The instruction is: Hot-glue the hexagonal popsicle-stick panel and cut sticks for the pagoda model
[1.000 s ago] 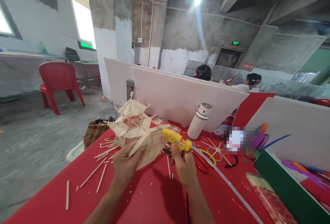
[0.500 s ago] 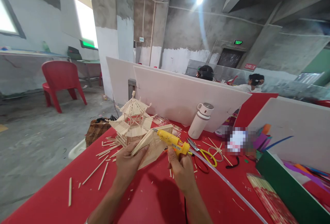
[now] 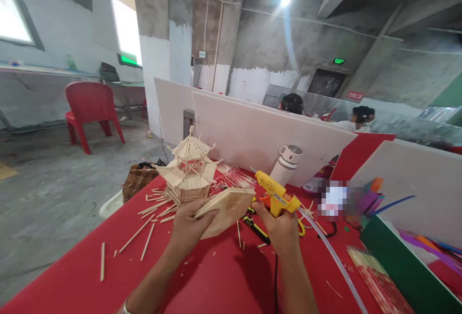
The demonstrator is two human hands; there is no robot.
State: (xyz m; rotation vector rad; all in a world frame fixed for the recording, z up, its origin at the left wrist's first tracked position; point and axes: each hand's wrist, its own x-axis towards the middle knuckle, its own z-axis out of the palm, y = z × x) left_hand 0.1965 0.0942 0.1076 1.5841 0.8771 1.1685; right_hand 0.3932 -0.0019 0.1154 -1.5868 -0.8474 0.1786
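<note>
My left hand [image 3: 189,225] grips the left edge of a flat, pale wooden panel [image 3: 229,210] with angled sides, held tilted above the table. In my right hand [image 3: 283,232] is a yellow hot glue gun [image 3: 276,192], its nozzle pointing up and left, clear of the panel. The right thumb reaches to the panel's right corner; whether it touches cannot be told. A clear glue stick [image 3: 334,249] trails from the gun's back. Behind the panel stands a small tiered pagoda [image 3: 191,172] built of thin wooden sticks.
Loose sticks [image 3: 147,242] lie scattered on the red tabletop [image 3: 202,280]. Yellow-black pliers [image 3: 256,229] rest below the gun. A white flask [image 3: 287,164] stands before a white partition [image 3: 252,128]. At right are a green box [image 3: 404,261] and bagged sticks [image 3: 377,275]. Two people sit beyond.
My right hand has drawn the glue gun up and right, off the panel's edge. The panel has tipped flatter in my left hand. The view has shifted slightly.
</note>
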